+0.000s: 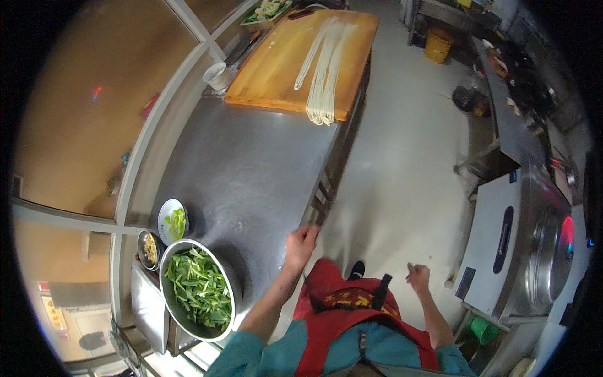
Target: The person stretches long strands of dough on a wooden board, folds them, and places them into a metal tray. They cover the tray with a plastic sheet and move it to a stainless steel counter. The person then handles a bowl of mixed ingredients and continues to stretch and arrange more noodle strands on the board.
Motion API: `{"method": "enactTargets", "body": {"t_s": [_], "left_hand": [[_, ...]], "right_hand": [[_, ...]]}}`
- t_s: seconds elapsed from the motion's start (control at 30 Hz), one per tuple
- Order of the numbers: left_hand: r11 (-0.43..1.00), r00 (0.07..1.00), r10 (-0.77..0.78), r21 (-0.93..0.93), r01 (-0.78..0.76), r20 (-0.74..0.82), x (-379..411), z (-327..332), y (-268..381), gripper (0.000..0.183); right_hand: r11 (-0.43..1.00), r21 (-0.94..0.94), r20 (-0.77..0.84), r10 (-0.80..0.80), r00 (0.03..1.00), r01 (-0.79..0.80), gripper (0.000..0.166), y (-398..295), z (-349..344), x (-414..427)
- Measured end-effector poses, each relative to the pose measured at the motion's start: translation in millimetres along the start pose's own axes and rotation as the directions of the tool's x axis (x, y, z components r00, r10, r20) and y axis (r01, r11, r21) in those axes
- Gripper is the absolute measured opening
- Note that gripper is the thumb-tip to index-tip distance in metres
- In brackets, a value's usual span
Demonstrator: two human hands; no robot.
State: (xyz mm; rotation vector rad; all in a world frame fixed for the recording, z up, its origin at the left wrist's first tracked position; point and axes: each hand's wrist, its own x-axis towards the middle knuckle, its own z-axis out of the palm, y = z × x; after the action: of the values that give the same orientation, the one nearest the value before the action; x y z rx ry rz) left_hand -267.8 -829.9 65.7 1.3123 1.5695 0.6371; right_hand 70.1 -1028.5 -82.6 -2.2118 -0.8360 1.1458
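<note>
My left hand (301,245) hovers by the near right edge of the steel table (235,174), its fingers curled; nothing shows in it. Over the floor, away from the table, my right hand (418,277) is also curled, with nothing visible in it. Ahead, long strands of noodle dough (325,75) lie on a wooden board (268,66), their looped ends at its near edge. A large metal bowl (162,278) of chopped leafy greens (200,287) stands left of my left hand. Behind it are a white bowl (162,226) with cut green vegetable pieces (176,223) and a smaller bowl (150,247) with yellowish contents.
A white tub (216,76) and a dark-bladed knife (245,47) lie left of the board. Glass panes border the table on the left. Across the aisle stand a metal cooking unit (494,240), a counter with pans and a yellow bucket (438,45).
</note>
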Motion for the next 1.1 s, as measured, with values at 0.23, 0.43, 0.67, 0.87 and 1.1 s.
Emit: {"method": "enactTargets", "body": {"t_s": [0.23, 0.43, 0.67, 0.87, 1.1], "left_hand": [[0.956, 0.981, -0.101, -0.288, 0.05, -0.166, 258, 44, -9, 0.028], [0.932, 0.945, -0.282, -0.281, 0.229, -0.165, 405, 49, 39, 0.039], [0.985, 0.97, -0.173, -0.042, 0.168, -0.17, 434, 49, 15, 0.039], [0.847, 0.933, -0.049, 0.48, 0.227, -0.356, 432, 69, 60, 0.038], [0.501, 0.885, -0.406, -0.865, 0.009, -0.226, 399, 63, 69, 0.027]], "right_hand": [[0.881, 0.473, 0.146, -0.048, 0.988, -0.027, 0.026, -51, -8, 149], [0.991, 0.02, 0.135, -0.13, 0.982, 0.129, 0.027, -132, -32, 230], [0.844, -0.26, 0.34, -0.375, 0.862, 0.47, 0.025, -237, -51, 363], [0.709, -0.236, 0.61, -0.424, 0.669, 0.664, 0.021, -375, -49, 461], [0.769, -0.024, 0.78, -0.385, 0.493, 0.638, 0.018, -486, -25, 517]]}}
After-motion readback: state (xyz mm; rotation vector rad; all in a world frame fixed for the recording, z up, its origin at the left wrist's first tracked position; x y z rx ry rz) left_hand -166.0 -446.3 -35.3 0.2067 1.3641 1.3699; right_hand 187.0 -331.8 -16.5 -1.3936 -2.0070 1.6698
